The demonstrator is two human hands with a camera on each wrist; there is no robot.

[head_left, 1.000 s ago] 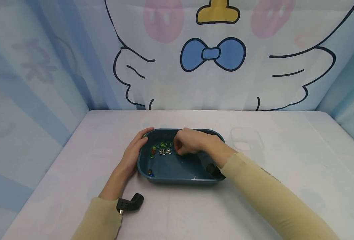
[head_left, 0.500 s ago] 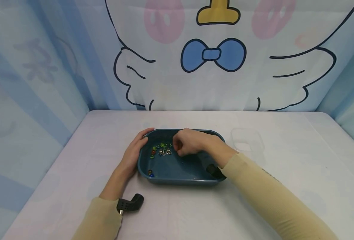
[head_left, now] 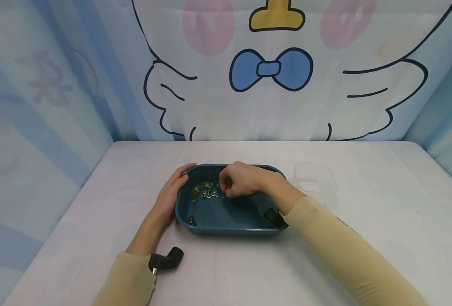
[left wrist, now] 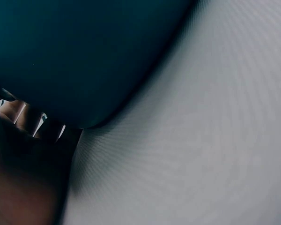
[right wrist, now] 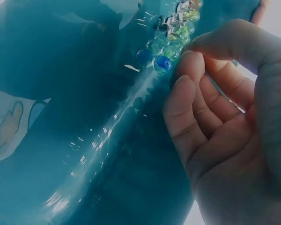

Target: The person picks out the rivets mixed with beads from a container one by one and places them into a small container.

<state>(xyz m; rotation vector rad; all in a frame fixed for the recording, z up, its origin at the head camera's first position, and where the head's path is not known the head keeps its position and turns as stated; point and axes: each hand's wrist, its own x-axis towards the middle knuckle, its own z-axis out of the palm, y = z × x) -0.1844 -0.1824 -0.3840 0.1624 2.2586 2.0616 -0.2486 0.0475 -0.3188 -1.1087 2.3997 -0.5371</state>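
- Clearly, in the head view, the right hand is down inside the blue-green tray, fingers bent; green marbles and silvery pieces lie just left of its fingertips
- Same view: the left hand grips the tray's left end, thumb at the rim; red marbles lie inside near that end, while 1 brown marble and 1 blue marble sit side by side in the near left corner, well apart from the right fingertips
- Only the head view shows the clear container on the table, right of the tray
- The left wrist view gives what the head view hides: the tray's outer wall close up, the left fingers shadowed past its edge
- In the right wrist view, thumb and index tips come together, though whether they pinch anything I cannot tell; 2 blue-swirled marbles lie just beside them, at the end of the row, unseen by the hand in the head view
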